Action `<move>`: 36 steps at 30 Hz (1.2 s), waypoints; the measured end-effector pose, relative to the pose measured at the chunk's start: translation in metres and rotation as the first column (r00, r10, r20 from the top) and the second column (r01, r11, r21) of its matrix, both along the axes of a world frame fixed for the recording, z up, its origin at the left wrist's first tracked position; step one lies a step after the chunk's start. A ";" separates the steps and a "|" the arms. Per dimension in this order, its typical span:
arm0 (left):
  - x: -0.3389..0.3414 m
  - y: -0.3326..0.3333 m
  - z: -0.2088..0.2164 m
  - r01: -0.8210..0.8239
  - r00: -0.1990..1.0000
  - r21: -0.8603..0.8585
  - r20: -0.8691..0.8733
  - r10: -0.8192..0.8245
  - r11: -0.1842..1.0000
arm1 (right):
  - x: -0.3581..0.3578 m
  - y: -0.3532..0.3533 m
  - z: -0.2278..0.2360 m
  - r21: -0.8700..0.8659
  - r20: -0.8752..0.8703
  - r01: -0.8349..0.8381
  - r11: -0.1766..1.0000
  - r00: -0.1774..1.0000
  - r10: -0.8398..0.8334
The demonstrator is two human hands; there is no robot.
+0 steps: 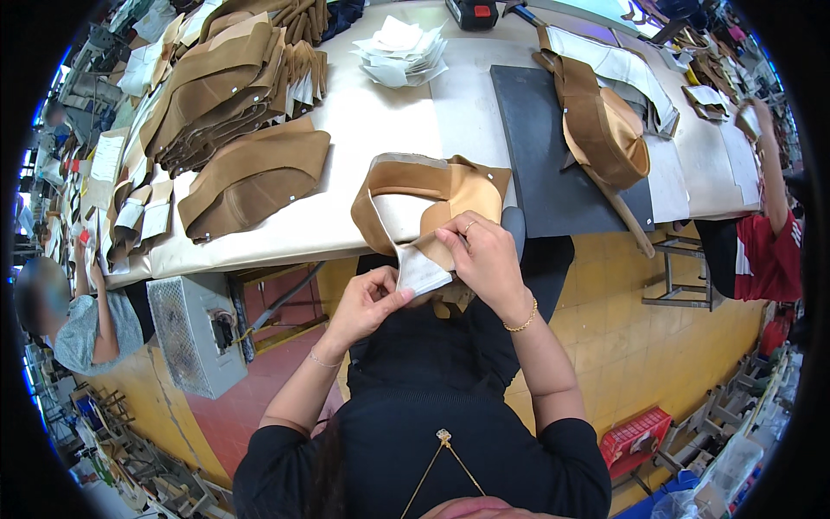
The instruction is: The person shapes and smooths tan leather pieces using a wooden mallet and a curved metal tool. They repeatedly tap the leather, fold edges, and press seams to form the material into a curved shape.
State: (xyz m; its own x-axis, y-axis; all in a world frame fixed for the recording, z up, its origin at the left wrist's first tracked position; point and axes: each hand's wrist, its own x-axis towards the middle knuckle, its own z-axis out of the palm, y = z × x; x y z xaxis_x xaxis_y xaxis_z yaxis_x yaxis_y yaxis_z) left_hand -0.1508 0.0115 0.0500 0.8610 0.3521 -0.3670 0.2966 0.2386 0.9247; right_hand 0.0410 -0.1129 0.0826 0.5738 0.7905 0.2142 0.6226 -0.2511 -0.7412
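At frame ctr, brown piece [373, 223] w/ white flap [422, 272]: L hand [370, 303] pinches flap's lower corner, R hand [482, 255] grips piece just beside flap. Upper ctr: white sheets [399, 54]; upper left: brown stack [220, 86]; upper right: dark mat [538, 160].

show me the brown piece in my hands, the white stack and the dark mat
Brown piece [477, 195]: head view, on its tan panel
White stack [400, 54]: head view, middle of the pile
Dark mat [536, 156]: head view, bare part toward its left edge
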 end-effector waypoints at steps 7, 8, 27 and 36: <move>0.022 0.015 0.029 -0.243 0.946 0.435 -0.094 0.312 0.867 | -0.017 -0.007 0.004 -0.078 0.144 -0.198 0.977 0.968 0.207; 0.027 0.016 0.041 -0.112 0.942 0.542 -0.208 0.263 0.833 | -0.018 -0.007 -0.002 -0.080 0.165 -0.220 0.972 0.959 0.230; 0.019 0.014 0.033 0.032 0.995 0.464 -0.096 0.015 0.885 | 0.015 0.035 0.004 -0.188 0.283 -0.622 0.760 0.707 0.648; 0.014 0.011 0.016 -0.017 0.999 0.405 -0.024 0.029 0.914 | 0.054 0.033 -0.009 -0.084 -0.053 -0.673 0.735 0.740 0.671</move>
